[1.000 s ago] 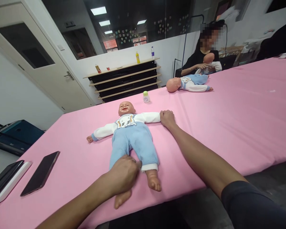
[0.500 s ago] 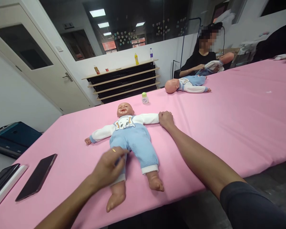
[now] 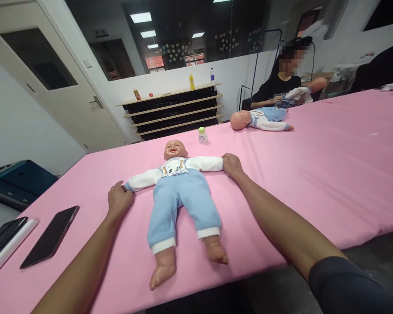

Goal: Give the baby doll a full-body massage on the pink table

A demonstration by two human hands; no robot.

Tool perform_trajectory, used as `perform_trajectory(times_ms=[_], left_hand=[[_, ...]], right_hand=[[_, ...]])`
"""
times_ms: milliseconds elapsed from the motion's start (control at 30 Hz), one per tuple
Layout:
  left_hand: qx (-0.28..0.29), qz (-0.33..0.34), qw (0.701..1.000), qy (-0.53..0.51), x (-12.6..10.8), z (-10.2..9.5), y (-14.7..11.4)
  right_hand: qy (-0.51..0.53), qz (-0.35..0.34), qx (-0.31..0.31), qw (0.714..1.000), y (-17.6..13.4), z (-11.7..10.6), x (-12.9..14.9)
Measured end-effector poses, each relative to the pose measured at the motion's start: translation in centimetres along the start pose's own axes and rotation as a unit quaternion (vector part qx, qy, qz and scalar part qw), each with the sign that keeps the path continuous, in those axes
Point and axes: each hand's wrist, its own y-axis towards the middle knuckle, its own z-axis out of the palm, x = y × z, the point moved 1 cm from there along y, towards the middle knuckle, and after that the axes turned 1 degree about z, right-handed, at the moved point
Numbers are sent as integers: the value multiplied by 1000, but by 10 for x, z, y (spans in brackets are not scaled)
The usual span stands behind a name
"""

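Note:
A baby doll (image 3: pixel 180 196) in a white and blue outfit with a cartoon face on its chest lies on its back on the pink-covered table (image 3: pixel 314 174). Its arms are spread wide and its bare feet point toward me. My left hand (image 3: pixel 119 198) is closed around the doll's hand on the left, by the blue cuff. On the other side, my right hand (image 3: pixel 232 165) grips the doll's other hand at the sleeve end. Both doll hands are mostly hidden by my fingers.
A small bottle with a green cap (image 3: pixel 202 135) stands beyond the doll's head. Another doll (image 3: pixel 262 120) lies at the far edge, near a seated person (image 3: pixel 278 89) handling a further doll. A dark phone (image 3: pixel 50 237) and a black-and-white device (image 3: pixel 8 244) lie at left.
My left hand has moved from over the doll's leg, up and left, to its hand and closed there. My right hand keeps its hold. The view has shifted slightly.

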Motion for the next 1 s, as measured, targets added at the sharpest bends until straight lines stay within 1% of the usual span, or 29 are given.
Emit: perform_trajectory(times_ms=[67, 133, 167, 200, 267, 300, 367, 400, 433, 467, 533, 567, 633, 700, 733, 800, 833, 867, 900, 1000], left_hand=[[-63, 15, 998, -5, -11, -5, -4], [-130, 38, 991, -22, -30, -18, -13], [-150, 55, 986, -35, -44, -28, -21], [-150, 75, 985, -49, -59, -39, -31], [-115, 139, 982, -62, -96, -65, -64], [-93, 188, 976, -50, -114, -79, -85], [-50, 292, 955, 5, -147, -104, -135], [-34, 340, 939, 34, -159, -113, -160], [-26, 370, 927, 57, -167, -119, -184], [-32, 384, 920, 71, -172, -122, -206], [-47, 355, 929, 91, -171, -119, -239], [-52, 329, 938, 96, -167, -115, -250], [-45, 270, 957, 95, -157, -106, -264], [-21, 226, 972, 62, -147, -102, -269], [-5, 209, 977, 33, -141, -103, -267], [10, 176, 984, -26, -125, -106, -253], [10, 161, 986, -43, -115, -107, -240], [-4, 141, 989, -47, -104, -106, -223], [-13, 135, 990, -33, -91, -103, -202], [-30, 117, 992, 24, -52, -82, -123]], right_hand=[[17, -24, 20, 999, -1, -4, 0], [33, -42, 41, 998, -2, -9, 0], [40, -50, 55, 996, -3, -11, 1], [43, -58, 68, 995, -4, -13, 1], [38, -81, 97, 991, -6, -17, 3], [29, -95, 109, 989, -7, -19, 4], [9, -121, 119, 986, -8, -21, 6], [2, -128, 117, 985, -8, -21, 6], [-3, -130, 113, 985, -8, -21, 6], [-5, -128, 107, 986, -8, -21, 5], [-5, -121, 90, 989, -8, -18, 2], [-6, -119, 81, 990, -7, -16, 1], [-9, -121, 59, 991, -7, -13, -3], [-18, -117, 28, 993, -6, -11, -6], [-24, -108, 13, 994, -5, -10, -8], [-33, -83, -8, 996, -3, -9, -11], [-35, -72, -10, 997, -2, -8, -12], [-33, -60, -7, 998, -1, -7, -13], [-27, -49, -2, 998, 0, -6, -14], [1, -16, 0, 1000, 2, -3, -17]])
